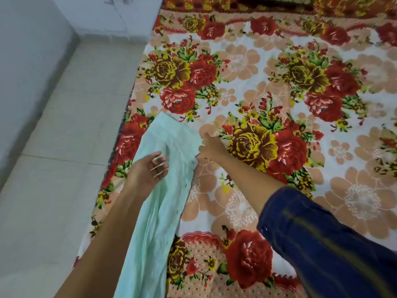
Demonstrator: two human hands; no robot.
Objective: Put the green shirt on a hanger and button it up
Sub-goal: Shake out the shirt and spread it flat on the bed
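The pale green shirt lies in a long bunched strip along the left side of the bed, running from the middle of the view down to the bottom edge. My left hand rests flat on the shirt's left side, fingers spread. At the shirt's right edge, near its top, my right hand pinches the cloth. Small dark marks run down that right edge. No hanger is in view.
The bed is covered by a flowered sheet in red, yellow and peach. Its left edge drops to a pale tiled floor. A white wall and cupboard stand at the far left. My right arm wears a dark blue sleeve.
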